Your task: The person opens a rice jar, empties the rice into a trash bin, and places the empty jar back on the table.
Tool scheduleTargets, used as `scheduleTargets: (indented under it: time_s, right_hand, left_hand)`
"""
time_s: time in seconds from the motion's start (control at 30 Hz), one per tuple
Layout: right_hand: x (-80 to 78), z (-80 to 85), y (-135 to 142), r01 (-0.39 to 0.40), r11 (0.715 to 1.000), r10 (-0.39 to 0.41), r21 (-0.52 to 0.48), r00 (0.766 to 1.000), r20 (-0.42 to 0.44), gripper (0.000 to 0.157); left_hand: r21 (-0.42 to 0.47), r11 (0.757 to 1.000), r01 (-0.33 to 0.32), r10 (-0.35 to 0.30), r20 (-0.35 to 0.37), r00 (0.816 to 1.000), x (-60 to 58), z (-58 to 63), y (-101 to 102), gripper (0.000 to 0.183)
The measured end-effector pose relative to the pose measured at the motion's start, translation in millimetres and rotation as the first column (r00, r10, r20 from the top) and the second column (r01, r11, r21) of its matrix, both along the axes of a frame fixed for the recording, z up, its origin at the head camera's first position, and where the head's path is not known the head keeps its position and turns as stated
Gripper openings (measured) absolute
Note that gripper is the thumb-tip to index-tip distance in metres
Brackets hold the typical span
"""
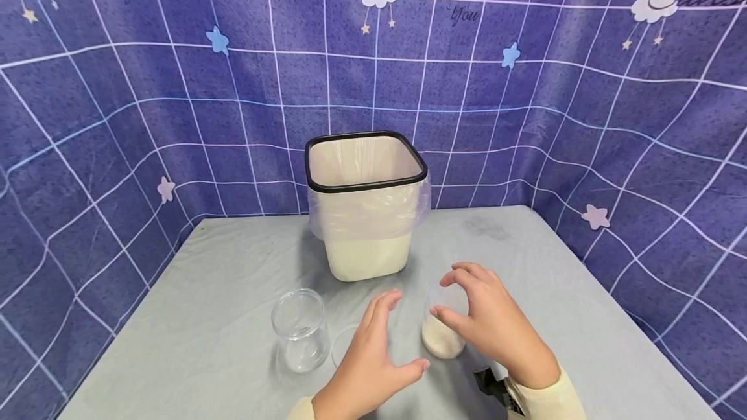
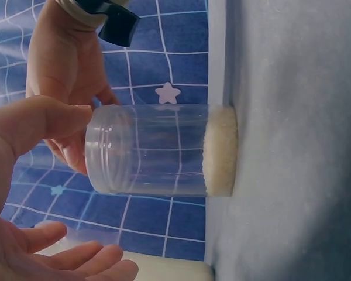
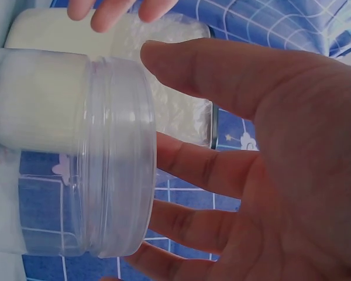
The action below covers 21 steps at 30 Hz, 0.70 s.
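A clear jar (image 1: 442, 339) with a layer of rice-like white grains (image 2: 221, 151) at its bottom stands upright on the table. My right hand (image 1: 493, 323) is curved loosely around its upper end; in the right wrist view the fingers spread beyond the jar rim (image 3: 126, 158), with no clear grip. To the left of this jar, my left hand (image 1: 373, 358) is held with thumb and fingers apart, holding nothing. Beyond the left hand stands a second clear jar (image 1: 299, 329), which looks empty. A clear round disc (image 1: 341, 350), perhaps a lid, lies partly hidden behind the left hand.
A white bin (image 1: 367, 258) with a black rim (image 1: 366, 186) and a clear plastic liner stands behind the jars. Grey cloth covers the table (image 1: 222, 290). Blue gridded fabric (image 1: 245, 83) hangs along the back and both sides.
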State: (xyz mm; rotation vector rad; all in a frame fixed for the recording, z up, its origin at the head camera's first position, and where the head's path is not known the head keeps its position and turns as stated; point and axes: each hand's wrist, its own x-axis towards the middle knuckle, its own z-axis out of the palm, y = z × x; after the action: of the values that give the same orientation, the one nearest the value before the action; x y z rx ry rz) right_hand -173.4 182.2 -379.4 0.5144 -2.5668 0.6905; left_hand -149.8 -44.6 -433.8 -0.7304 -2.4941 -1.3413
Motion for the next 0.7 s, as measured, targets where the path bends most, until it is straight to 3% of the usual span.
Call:
scheduleTargets:
  time_s: [0.43, 0.7]
  right_hand:
    - [-1.5, -1.2, 3, -0.014, 1.0, 0.014, 0.01, 1.0, -0.002, 0.04]
    - [-1.0, -3.1, 0, -0.043, 0.999, 0.042, 0.014, 0.999, 0.035, 0.053]
  left_hand:
    - [-0.021, 0.998, 0.067, -0.066, 0.042, 0.997, -3.5, -1.9, 15, 0.094]
    - [-0.024, 0.997, 0.078, -0.073, 0.148, 0.986, -10.1, -2.0, 22, 0.09]
